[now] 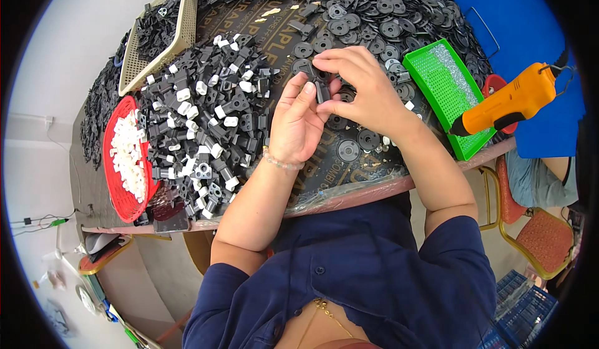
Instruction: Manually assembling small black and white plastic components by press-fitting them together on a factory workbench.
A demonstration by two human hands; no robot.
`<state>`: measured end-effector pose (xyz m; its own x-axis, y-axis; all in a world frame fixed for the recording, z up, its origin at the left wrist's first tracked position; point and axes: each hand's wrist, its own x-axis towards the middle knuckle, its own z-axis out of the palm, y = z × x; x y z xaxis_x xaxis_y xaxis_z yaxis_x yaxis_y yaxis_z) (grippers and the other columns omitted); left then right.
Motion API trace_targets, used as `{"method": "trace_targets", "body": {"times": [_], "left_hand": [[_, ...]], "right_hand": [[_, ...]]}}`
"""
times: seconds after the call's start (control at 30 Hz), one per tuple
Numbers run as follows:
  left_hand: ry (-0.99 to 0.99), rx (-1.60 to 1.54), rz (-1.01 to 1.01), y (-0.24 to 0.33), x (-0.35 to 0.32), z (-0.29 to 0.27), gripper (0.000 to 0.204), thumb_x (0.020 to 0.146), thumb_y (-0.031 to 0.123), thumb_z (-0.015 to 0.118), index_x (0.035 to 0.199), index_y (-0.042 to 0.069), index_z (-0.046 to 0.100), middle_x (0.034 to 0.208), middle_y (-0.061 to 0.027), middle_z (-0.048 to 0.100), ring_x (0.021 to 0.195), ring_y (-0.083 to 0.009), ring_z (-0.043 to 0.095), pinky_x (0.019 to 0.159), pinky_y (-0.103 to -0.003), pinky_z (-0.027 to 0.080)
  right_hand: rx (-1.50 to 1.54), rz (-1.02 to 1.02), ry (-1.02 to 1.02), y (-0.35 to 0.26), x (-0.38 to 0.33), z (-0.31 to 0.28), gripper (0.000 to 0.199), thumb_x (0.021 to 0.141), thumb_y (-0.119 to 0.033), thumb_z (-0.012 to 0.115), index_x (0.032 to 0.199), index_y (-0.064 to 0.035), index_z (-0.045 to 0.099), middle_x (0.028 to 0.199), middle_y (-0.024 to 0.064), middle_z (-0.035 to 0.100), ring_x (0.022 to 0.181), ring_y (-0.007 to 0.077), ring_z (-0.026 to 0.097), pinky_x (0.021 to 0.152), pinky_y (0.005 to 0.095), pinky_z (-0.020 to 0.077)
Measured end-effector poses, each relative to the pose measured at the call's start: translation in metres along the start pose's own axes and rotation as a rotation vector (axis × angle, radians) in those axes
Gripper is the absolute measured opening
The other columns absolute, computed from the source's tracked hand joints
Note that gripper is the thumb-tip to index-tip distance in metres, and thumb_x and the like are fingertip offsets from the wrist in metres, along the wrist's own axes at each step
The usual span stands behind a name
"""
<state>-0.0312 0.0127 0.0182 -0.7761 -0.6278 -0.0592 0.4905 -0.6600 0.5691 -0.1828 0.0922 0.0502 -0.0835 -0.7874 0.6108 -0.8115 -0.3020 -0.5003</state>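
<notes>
Between my two hands, over the table's middle, is a small black plastic part, with a blocky body and what looks like a flatter end. My left hand, palm up with a beaded bracelet at the wrist, grips it between thumb and fingers. From the other side my right hand curls round the same part, fingers at its far end and thumb at its near end. Fingers cover some of it. A loose black disc lies nearer the table edge. To the left spreads a heap of black parts with white ends.
A red basket of white pieces and a beige basket of black parts stand left. Black discs pile up far right. An orange power screwdriver hangs over a green tray of small metal pieces. Someone sits at right.
</notes>
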Motion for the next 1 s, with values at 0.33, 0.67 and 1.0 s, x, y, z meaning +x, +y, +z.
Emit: {"method": "trace_targets", "body": {"times": [0.33,0.67,1.0], "left_hand": [[-0.017,0.69,0.114,-0.002,-0.003,-0.003,0.031,0.096,0.005,0.062,0.125,-0.005,0.058,0.11,-0.0086,0.069,0.095,-0.0139,0.067,0.083,-0.026,0.054],[0.015,0.885,0.116,0.006,-0.004,0.001,0.025,0.092,0.006,0.068,0.114,-0.005,0.06,0.092,-0.0082,0.07,0.082,-0.0125,0.069,0.071,-0.023,0.052],[0.095,0.167,0.065,0.007,0.005,-0.009,0.025,0.089,0.002,0.067,0.112,0.008,0.059,0.105,-0.0059,0.068,0.095,-0.0159,0.063,0.079,-0.028,0.048]], "right_hand": [[0.253,0.307,-0.114,0.012,0.003,-0.024,0.031,0.087,-0.023,0.072,0.106,0.0003,0.068,0.108,0.0083,0.066,0.101,0.0197,0.06,0.09,0.0354,0.0466],[0.449,0.56,-0.202,0.013,-0.002,-0.039,0.026,0.09,-0.02,0.07,0.106,0.0001,0.065,0.092,0.0043,0.067,0.083,0.0127,0.06,0.075,0.0291,0.0485],[-0.43,0.329,-0.478,0.013,-0.078,-0.073,0.019,0.072,0.001,0.071,0.089,-0.0031,0.064,0.086,0.0099,0.06,0.084,0.0277,0.062,0.073,0.0369,0.0506]]}}
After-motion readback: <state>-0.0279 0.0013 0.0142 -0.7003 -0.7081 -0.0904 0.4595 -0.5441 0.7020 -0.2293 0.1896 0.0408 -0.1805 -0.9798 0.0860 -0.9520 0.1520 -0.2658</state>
